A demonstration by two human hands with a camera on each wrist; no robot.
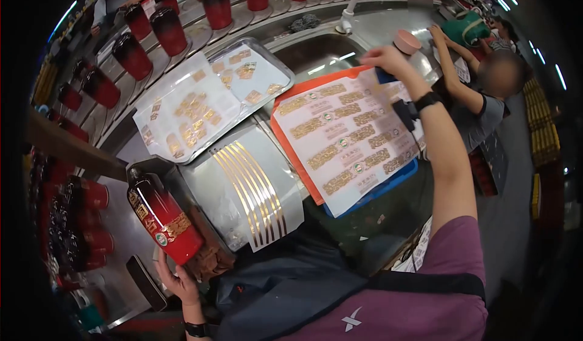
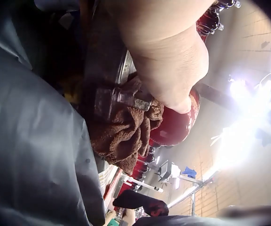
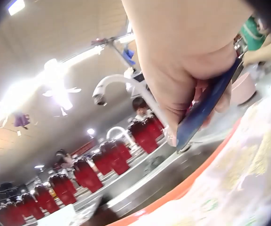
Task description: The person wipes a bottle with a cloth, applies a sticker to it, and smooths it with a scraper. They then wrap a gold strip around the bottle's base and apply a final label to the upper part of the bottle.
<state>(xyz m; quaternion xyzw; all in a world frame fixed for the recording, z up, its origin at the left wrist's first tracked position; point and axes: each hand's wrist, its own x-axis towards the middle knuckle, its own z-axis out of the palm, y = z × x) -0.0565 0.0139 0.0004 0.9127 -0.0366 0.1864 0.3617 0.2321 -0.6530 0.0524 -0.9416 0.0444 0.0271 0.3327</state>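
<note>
A glossy red-and-black bottle (image 1: 159, 214) with gold lettering and a green round emblem lies tilted at the left of the bench. My left hand (image 1: 177, 285) is at its lower end, fingers spread and touching the side near the base. In the left wrist view, the red base (image 2: 175, 126) shows past that hand, above a crumpled brown cloth (image 2: 126, 134). My right hand (image 1: 388, 61) is over the far corner of the decal sheet (image 1: 346, 137). It grips a flat blue scraper (image 3: 206, 106), which shows edge-on in the right wrist view.
Under the decal sheet lies an orange board (image 1: 291, 153). Metal trays (image 1: 285, 77) hold loose gold decals, and a strip sheet (image 1: 209, 177) with gold bands lies nearer. Behind are a sink (image 1: 316, 49), a faucet (image 1: 347, 19) and rows of bottles (image 1: 167, 28). Another person (image 1: 473, 92) works at right.
</note>
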